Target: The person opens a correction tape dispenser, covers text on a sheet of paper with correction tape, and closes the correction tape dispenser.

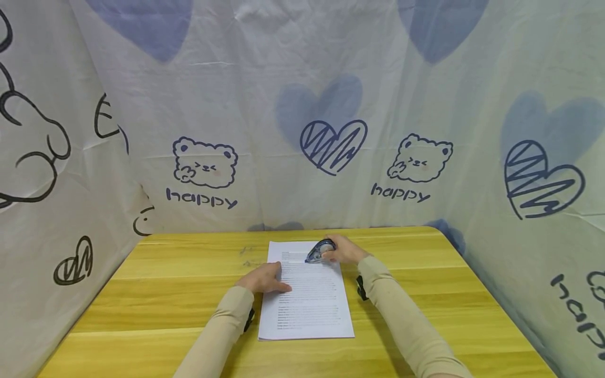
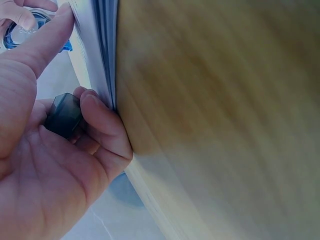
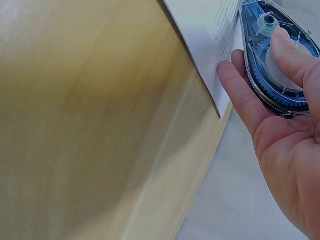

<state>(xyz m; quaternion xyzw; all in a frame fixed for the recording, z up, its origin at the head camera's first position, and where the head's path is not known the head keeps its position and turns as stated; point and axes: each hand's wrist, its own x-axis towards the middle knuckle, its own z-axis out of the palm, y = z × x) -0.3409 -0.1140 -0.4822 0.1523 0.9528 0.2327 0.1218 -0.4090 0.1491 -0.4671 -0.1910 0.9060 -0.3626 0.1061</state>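
A stack of printed sheets lies on the wooden table. My right hand grips a clear and blue correction tape, its tip down at a text line near the upper part of the top page. In the right wrist view the thumb presses on the side of the correction tape, with fingers beneath. My left hand rests at the stack's left edge, thumb on the page. Its curled fingers hold a small dark cap-like piece, seen in the left wrist view.
The yellow wood-grain table spreads on both sides of the paper. A printed cloth with hearts and bears hangs behind and at both sides. Faint marks show on the table left of the stack.
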